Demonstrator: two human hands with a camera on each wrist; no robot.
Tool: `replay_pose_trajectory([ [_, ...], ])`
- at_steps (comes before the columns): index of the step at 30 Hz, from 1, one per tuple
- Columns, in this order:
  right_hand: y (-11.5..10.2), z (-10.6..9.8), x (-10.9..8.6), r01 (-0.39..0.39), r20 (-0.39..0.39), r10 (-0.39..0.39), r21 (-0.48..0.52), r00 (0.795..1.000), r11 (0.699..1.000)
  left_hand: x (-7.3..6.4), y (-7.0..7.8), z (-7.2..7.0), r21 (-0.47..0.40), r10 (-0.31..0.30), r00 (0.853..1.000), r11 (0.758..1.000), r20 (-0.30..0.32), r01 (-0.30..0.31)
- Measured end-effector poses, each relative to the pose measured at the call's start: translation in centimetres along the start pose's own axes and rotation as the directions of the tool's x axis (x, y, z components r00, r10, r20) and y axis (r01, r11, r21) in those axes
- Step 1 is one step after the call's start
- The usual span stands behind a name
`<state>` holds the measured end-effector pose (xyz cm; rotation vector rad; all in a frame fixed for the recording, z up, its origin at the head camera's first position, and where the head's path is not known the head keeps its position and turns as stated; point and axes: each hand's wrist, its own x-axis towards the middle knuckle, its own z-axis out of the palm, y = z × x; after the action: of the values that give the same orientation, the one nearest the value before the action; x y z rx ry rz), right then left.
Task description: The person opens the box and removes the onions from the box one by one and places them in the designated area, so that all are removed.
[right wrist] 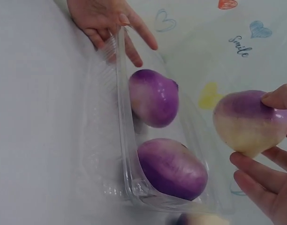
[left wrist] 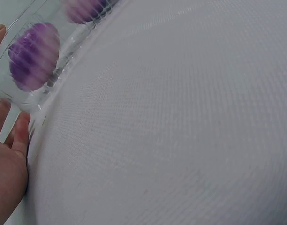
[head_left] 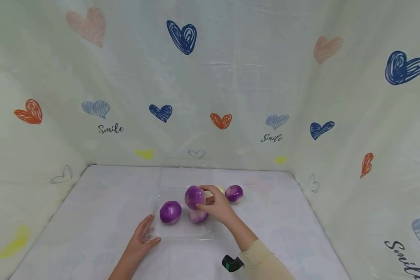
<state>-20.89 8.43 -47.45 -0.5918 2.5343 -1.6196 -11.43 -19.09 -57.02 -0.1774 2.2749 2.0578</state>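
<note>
A clear plastic container (head_left: 182, 236) rests on the table, with a purple onion (head_left: 170, 212) in its left part and a second purple onion (head_left: 198, 216) to the right. Above the second one, my right hand (head_left: 218, 206) holds another onion (right wrist: 246, 122), purple on top and cream below, between thumb and fingers. My left hand (head_left: 141, 237) touches the container's near left corner. Its fingers lie fairly straight along the outside and its thumb is by the front edge, as the right wrist view also shows (right wrist: 110, 23).
Beyond my right hand, another purple onion (head_left: 234, 193) lies on the table (head_left: 283, 217). A pale round thing (head_left: 220, 189) is mostly hidden behind that hand. What looks like the container's clear lid (head_left: 182, 163) stands open at the back, before the heart-patterned curtain (head_left: 238, 85).
</note>
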Motion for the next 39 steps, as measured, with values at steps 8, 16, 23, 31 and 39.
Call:
replay_pose_trajectory([
  [8, 0.2, -2.3, -0.3, -0.017, -0.046, 0.020, 0.055, 0.999, 0.998, -0.1, -0.1, -0.1, 0.001, 0.039, 0.999, 0.999, 0.013, -0.039],
  [16, 1.0, -4.8, -0.8, -0.013, -0.104, 0.019, 0.058, 0.994, 0.998, -0.2, 0.1, -0.2, 0.011, 0.040, 0.999, 0.999, 0.017, -0.040],
  [23, 1.9, -7.0, -1.1, -0.014, -0.143, 0.024, 0.071, 0.989, 0.997, -0.1, -0.1, -0.1, 0.014, 0.060, 0.998, 0.998, 0.009, -0.060],
  [31, 2.6, -9.4, -2.0, -0.094, -0.175, 0.105, 0.071, 0.979, 0.993, -0.2, 0.2, -0.3, -0.019, -0.006, 1.000, 1.000, 0.030, 0.006],
  [39, 4.8, -11.7, -2.6, -0.103, -0.221, 0.115, 0.067, 0.968, 0.993, -0.3, 0.1, -0.3, -0.024, -0.003, 1.000, 1.000, 0.025, 0.003],
])
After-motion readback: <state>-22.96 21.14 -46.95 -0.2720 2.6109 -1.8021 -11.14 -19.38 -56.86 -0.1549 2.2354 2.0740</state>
